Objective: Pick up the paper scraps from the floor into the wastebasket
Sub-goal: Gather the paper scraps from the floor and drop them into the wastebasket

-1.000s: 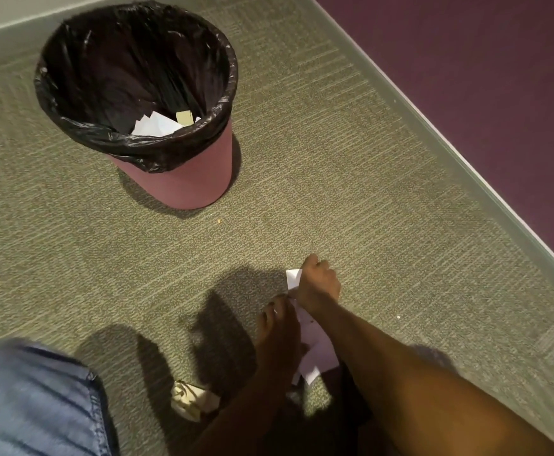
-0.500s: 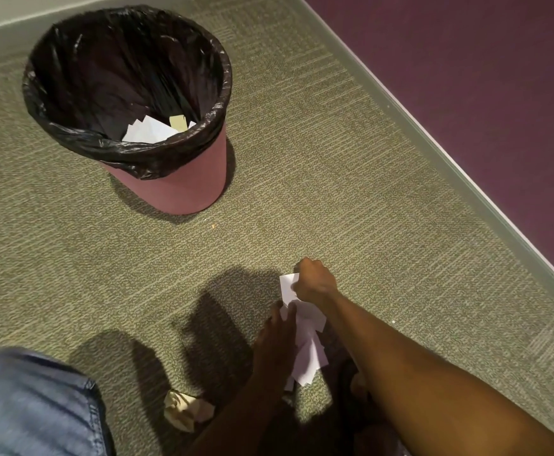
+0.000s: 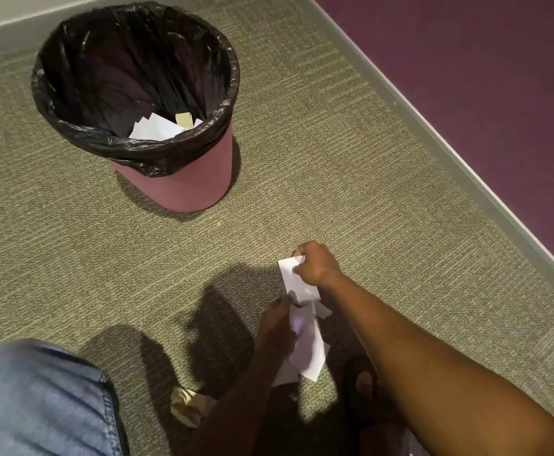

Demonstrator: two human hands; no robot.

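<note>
A pink wastebasket (image 3: 186,185) with a black liner stands on the carpet at upper left; white and tan paper scraps (image 3: 157,128) lie inside it. My right hand (image 3: 315,264) is closed on a white paper scrap (image 3: 293,278) just above the floor. Right below it, my left hand (image 3: 277,327) holds several more white scraps (image 3: 308,353) bunched together. A crumpled tan paper ball (image 3: 188,406) lies on the carpet at lower centre, beside my left forearm.
Green-grey carpet (image 3: 334,159) covers the floor. A grey baseboard (image 3: 433,133) and purple wall run diagonally along the right. My knee in blue jeans (image 3: 38,399) fills the lower left. A small crumb (image 3: 219,222) lies near the basket's base.
My right hand has lifted its white scrap off the carpet and shifted slightly. The left hand keeps its bunch of scraps. The view has drifted a little.
</note>
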